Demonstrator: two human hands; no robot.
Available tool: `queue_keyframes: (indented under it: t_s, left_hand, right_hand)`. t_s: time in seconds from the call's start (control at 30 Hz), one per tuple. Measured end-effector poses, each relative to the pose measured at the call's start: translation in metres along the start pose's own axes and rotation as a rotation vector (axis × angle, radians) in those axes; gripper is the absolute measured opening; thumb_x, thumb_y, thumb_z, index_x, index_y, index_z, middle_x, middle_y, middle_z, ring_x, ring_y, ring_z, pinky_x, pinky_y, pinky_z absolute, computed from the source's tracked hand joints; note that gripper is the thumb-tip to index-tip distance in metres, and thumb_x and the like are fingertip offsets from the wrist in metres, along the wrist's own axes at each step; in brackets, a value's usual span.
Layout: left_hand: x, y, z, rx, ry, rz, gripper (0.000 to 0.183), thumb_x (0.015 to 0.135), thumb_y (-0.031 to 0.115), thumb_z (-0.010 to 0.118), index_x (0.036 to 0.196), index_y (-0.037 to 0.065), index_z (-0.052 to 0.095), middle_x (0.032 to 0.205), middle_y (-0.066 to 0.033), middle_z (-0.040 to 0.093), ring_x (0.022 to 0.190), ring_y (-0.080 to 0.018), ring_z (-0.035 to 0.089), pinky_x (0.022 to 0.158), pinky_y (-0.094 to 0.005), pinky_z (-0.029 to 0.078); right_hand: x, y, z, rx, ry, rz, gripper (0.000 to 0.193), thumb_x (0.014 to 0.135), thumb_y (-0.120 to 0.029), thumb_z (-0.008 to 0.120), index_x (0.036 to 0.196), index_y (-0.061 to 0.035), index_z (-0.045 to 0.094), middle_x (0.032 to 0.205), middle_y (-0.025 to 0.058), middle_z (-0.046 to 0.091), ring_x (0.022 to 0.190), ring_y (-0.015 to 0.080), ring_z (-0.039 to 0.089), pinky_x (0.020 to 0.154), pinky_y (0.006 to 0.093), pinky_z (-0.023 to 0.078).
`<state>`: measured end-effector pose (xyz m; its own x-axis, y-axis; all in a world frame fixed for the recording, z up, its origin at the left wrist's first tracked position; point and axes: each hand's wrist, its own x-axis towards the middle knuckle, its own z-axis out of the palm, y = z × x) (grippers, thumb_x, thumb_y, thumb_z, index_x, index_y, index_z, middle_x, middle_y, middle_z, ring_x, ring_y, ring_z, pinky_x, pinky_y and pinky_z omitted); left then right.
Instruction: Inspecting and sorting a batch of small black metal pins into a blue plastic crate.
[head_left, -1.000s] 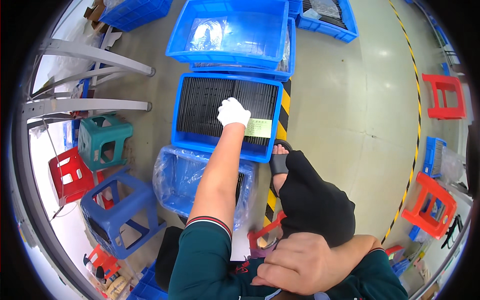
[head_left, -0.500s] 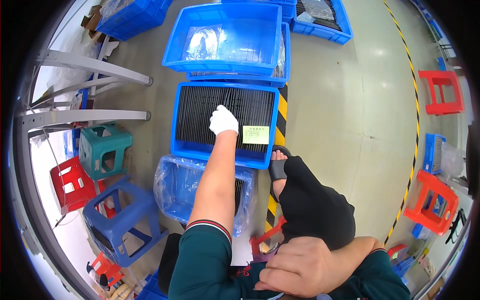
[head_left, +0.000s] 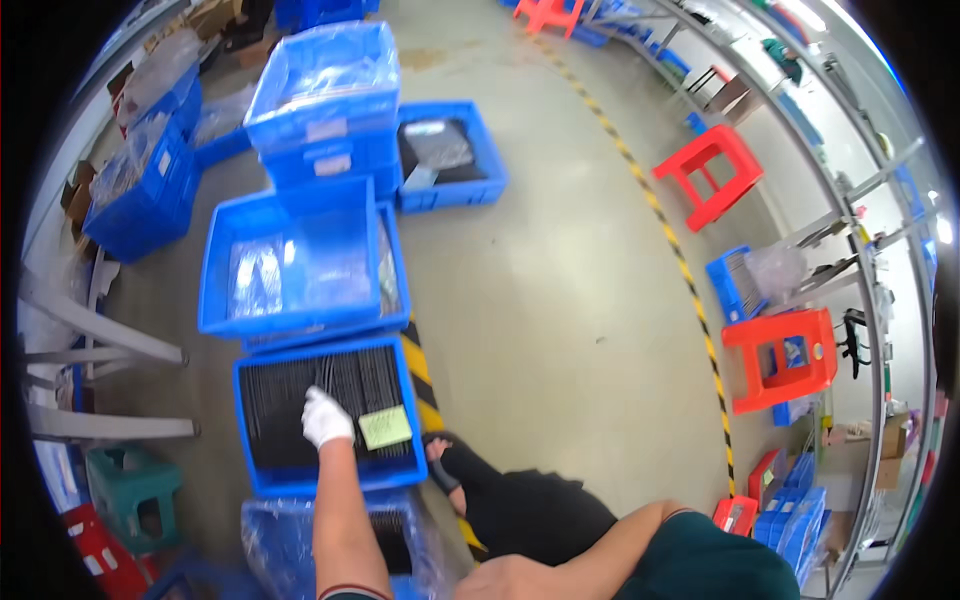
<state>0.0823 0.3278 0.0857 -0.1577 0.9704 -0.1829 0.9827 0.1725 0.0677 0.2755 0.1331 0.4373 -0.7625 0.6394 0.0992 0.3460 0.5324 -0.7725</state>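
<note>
My left hand (head_left: 327, 419), in a white glove, reaches into a blue crate (head_left: 244, 437) packed with upright rows of thin black plates (head_left: 280, 410). Its fingers are drawn together against the tops of the plates; what lies between them is too small to make out. A pale green paper label (head_left: 386, 428) rests on the plates, to the right of the glove. My bare right hand (head_left: 505, 580) is at the lower edge, in front of my body, with its fingers out of the picture.
Beyond the crate stands an open blue crate (head_left: 290, 205) with clear plastic inside, atop another. Taller stacked crates (head_left: 325, 140) rise behind. A plastic-lined crate (head_left: 262, 540) is nearest me. Red stools (head_left: 785, 352) stand at right, a green stool (head_left: 130, 490) at left. Yellow-black tape (head_left: 660, 215) crosses the floor.
The view has swung up and to the right, so crates and hands sit lower and further left. The gloved hand stays at the black plates. My right hand has mostly slipped below the edge.
</note>
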Motion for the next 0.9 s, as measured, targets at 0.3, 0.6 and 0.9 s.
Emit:
queue_keyframes:
  t_s: [0.3,0.6,0.9]
  left_hand:
    - [0.039,-0.071,0.009,-1.516,-0.673,-0.405,0.021,0.068,0.003,0.049,0.088,0.004,0.051,0.062,-0.0117,0.051,0.043,-0.0242,0.049,0.039,-0.0367,0.043]
    - [-0.091,-0.086,-0.024,-2.629,-0.710,-0.183,0.029,0.097,0.021,0.047,0.124,0.011,0.051,0.125,-0.0124,0.056,0.122,-0.0356,0.049,0.106,-0.0604,0.033]
    - [-0.186,-0.094,-0.124,-2.890,-0.768,0.335,0.037,0.088,0.011,0.062,0.122,0.010,0.050,0.106,-0.0090,0.052,0.104,-0.0306,0.052,0.096,-0.0517,0.044]
  right_hand:
    - [-0.006,-0.003,0.013,0.123,0.299,-0.019,0.017,0.084,-0.029,0.066,0.081,-0.0137,0.060,0.073,0.0049,0.056,0.063,0.0245,0.059,0.052,0.0349,0.046]
    - [0.004,-0.009,0.035,0.154,0.351,-0.024,0.018,0.080,-0.022,0.069,0.082,-0.0099,0.057,0.073,0.0059,0.054,0.068,0.0243,0.060,0.056,0.0337,0.048]
    - [0.028,-0.025,0.038,0.186,0.295,0.097,0.014,0.075,-0.013,0.075,0.079,-0.0063,0.064,0.071,0.0088,0.061,0.063,0.0247,0.061,0.055,0.0323,0.048]
